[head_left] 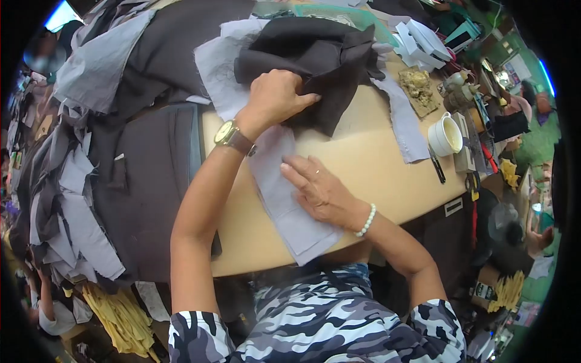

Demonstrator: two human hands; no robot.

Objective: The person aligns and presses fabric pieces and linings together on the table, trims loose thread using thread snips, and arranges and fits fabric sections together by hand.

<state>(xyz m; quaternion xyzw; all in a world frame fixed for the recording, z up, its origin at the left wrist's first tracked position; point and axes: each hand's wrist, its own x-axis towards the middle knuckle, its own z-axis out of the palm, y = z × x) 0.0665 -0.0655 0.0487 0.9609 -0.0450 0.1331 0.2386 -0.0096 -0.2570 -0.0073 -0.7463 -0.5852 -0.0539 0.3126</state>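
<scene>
A pale grey cloth strip (278, 199) lies lengthwise on the wooden table (357, 157), its lower end at the front edge. My right hand (324, 190) rests on this strip with its fingers spread. Farther up, my left hand (275, 100), with a watch on the wrist, is at the bunched dark cloth (321, 54). Its thumb points right over the dark fabric, and the other fingers are curled and partly hidden, so their hold cannot be made out. Another light cloth piece (221, 72) sticks out from under the dark cloth on the left.
Dark and grey cloth piles (145, 181) cover the left side. On the right are a white cup (445, 136), a black pen (438, 168), a light cloth strip (402, 121) and scissors (472, 184). A green tray (384, 30) stands at the back. Other people are around the edges.
</scene>
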